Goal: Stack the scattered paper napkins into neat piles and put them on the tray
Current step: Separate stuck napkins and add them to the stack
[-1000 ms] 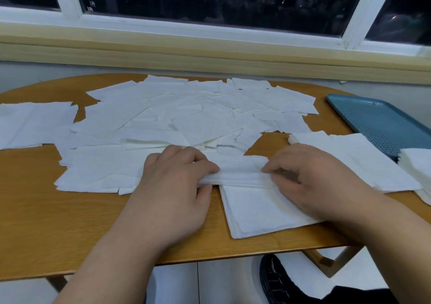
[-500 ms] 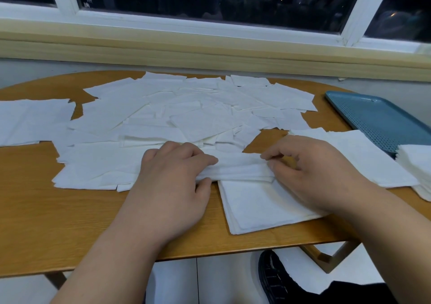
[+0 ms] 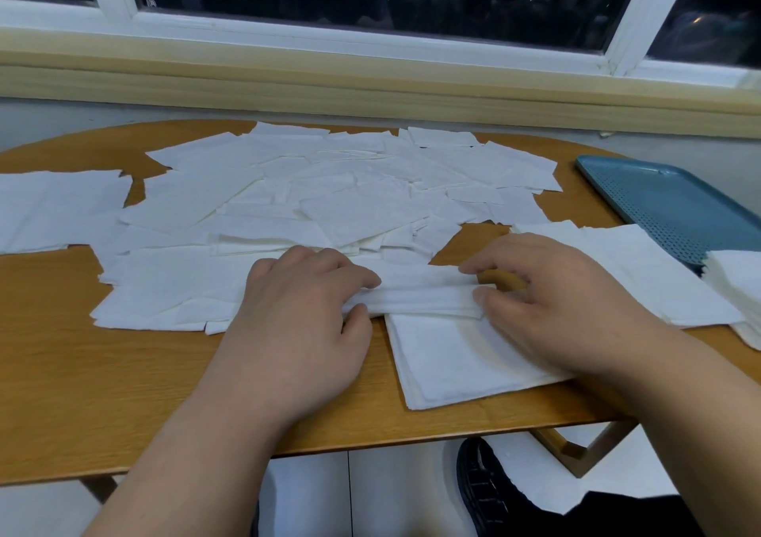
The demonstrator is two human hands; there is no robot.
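Many white paper napkins lie scattered over the middle of the wooden table. A small bundle of napkins is lifted on edge between both hands. My left hand pinches its left end between thumb and fingers. My right hand pinches its right end. Under the bundle lies a squared pile of napkins near the front edge. A blue perforated tray sits at the right, and a thick napkin stack overlaps its near corner.
More napkins lie at the table's left end, and a flat spread of napkins lies right of my right hand. A window sill runs behind the table. A black shoe shows below the table edge.
Both hands keep their grip on the bundle; it has shifted slightly and looks a little more squared. The head camera has tilted a little.
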